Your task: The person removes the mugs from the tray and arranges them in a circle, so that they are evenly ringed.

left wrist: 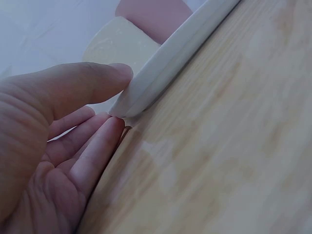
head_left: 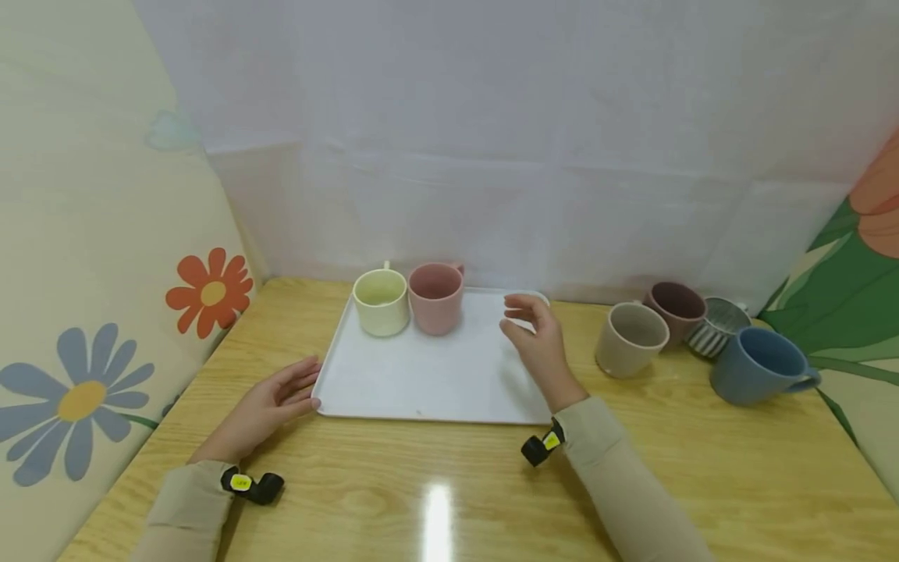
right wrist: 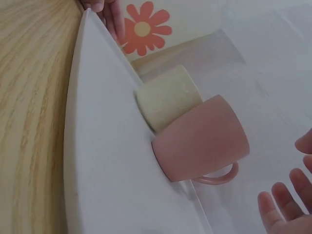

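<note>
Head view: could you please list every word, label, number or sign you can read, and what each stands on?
Left yellow label, on the left wrist camera: too small and blurred to read.
Right yellow label, on the right wrist camera: likewise unreadable.
No readable text elsewhere; the white tray, yellow mug and pink mug show none.

No text is legible: the yellow label [head_left: 241, 483] on the black wrist camera [head_left: 268, 489] behind the left hand [head_left: 270, 402] and the yellow tag [head_left: 551, 441] behind the right hand [head_left: 541, 343] are too small.

White cloth [head_left: 492, 117] behind wooden table [head_left: 351, 484], printed red flower [head_left: 213, 293] and blue flower [head_left: 80, 402] at left, green leaves [head_left: 836, 297] at right.
</note>
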### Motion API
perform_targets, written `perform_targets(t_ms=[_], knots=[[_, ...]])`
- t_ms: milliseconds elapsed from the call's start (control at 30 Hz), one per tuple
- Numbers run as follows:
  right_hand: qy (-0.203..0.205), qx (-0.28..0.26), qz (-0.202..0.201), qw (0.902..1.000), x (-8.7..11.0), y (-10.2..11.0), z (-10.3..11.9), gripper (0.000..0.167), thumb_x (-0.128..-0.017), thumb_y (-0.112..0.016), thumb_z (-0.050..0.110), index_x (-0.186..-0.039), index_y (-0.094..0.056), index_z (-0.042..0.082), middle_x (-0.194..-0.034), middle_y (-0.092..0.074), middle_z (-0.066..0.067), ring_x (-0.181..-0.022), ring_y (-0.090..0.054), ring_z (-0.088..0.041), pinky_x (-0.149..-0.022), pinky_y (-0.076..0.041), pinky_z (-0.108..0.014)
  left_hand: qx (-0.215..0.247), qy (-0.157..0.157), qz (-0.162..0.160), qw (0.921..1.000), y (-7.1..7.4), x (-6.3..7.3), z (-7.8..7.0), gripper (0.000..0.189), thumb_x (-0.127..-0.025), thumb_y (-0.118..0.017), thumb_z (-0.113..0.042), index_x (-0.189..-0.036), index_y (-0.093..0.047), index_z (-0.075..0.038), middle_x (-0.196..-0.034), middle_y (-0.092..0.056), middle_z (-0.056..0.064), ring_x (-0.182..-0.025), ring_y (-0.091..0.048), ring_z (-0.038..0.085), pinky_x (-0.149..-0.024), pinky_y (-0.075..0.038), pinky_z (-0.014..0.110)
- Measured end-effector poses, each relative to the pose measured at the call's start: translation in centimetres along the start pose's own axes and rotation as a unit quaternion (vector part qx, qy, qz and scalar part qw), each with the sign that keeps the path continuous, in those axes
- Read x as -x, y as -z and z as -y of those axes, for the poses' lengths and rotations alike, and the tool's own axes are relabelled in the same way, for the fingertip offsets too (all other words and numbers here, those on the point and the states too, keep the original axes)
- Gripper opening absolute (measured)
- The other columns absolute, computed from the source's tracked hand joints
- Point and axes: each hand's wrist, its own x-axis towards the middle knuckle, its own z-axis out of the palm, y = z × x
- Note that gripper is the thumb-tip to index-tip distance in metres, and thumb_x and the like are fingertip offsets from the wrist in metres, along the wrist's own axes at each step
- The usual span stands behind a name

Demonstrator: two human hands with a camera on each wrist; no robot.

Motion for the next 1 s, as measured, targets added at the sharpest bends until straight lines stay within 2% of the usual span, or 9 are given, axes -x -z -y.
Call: perform_targets(t_ms=[267, 367, 533, 733, 867, 1000], knots=[[-0.063, 0.022, 0.064, 0.9957, -2.3, -2.1, -1.5, 0.049, -0.088, -0.069, -0.006, -0.134, -0.053, -0.006, -0.136, -0.055, -0.026, -0.125, -0.052, -0.045, -0.103, -0.051, -0.041, 0.004, -0.013, -0.004, 0.9999, 0.0, 0.1, 0.0, 0.079, -0.097, -0.071, -0.011, -0.157, -0.023, 0.008, -0.156, -0.032, 0.034, -0.118, -0.05, -0.014, -0.096, -0.048, 0.012], [-0.086, 0.032, 0.08, 0.9926, -3.0, -2.7, -1.9, 0.054, -0.089, -0.072, -0.003, -0.139, -0.051, -0.002, -0.138, -0.054, -0.022, -0.129, -0.05, -0.043, -0.105, -0.05, -0.045, 0.009, -0.012, -0.001, 0.9999, 0.0, 0.1, -0.1, 0.08, -0.097, -0.071, -0.012, -0.157, -0.022, 0.008, -0.156, -0.031, 0.035, -0.118, -0.05, -0.013, -0.096, -0.048, 0.012], [-0.147, 0.055, 0.09, 0.9836, -4.1, -3.6, -2.8, 0.06, -0.088, -0.075, 0.004, -0.143, -0.05, 0.004, -0.139, -0.055, -0.018, -0.126, -0.054, -0.037, -0.101, -0.052, -0.045, 0.011, 0.002, 0.002, 0.9999, -0.1, 0.0, -0.3, 0.082, -0.096, -0.072, -0.015, -0.158, -0.022, 0.006, -0.157, -0.031, 0.032, -0.118, -0.05, -0.012, -0.096, -0.048, 0.012], [-0.22, 0.014, 0.108, 0.9695, -5.0, -4.5, -3.4, 0.069, -0.087, -0.079, 0.008, -0.147, -0.046, 0.007, -0.145, -0.049, -0.017, -0.127, -0.054, -0.035, -0.102, -0.052, -0.045, 0.007, 0.007, -0.003, 0.9999, 0.0, 0.0, -0.4, 0.08, -0.097, -0.071, -0.014, -0.158, -0.023, 0.005, -0.157, -0.033, 0.031, -0.119, -0.051, -0.009, -0.096, -0.048, 0.013], [-0.217, 0.025, 0.116, 0.969, -5.3, -4.8, -4.0, 0.073, -0.084, -0.081, 0.009, -0.148, -0.045, 0.01, -0.146, -0.05, -0.014, -0.127, -0.053, -0.034, -0.101, -0.053, -0.045, 0.01, 0.007, -0.001, 0.9999, 0.0, 0.2, -0.4, 0.08, -0.097, -0.071, -0.013, -0.158, -0.023, 0.005, -0.157, -0.032, 0.031, -0.119, -0.051, -0.008, -0.097, -0.048, 0.013], [-0.174, 0.035, 0.121, 0.9767, -5.8, -5.4, -4.1, 0.075, -0.083, -0.082, 0.005, -0.148, -0.045, 0.008, -0.145, -0.053, -0.015, -0.128, -0.054, -0.034, -0.102, -0.052, -0.044, 0.013, 0.007, -0.004, 0.9999, 0.1, 0.3, -0.6, 0.08, -0.096, -0.071, -0.012, -0.158, -0.023, 0.005, -0.157, -0.033, 0.031, -0.119, -0.051, -0.009, -0.097, -0.048, 0.013]])
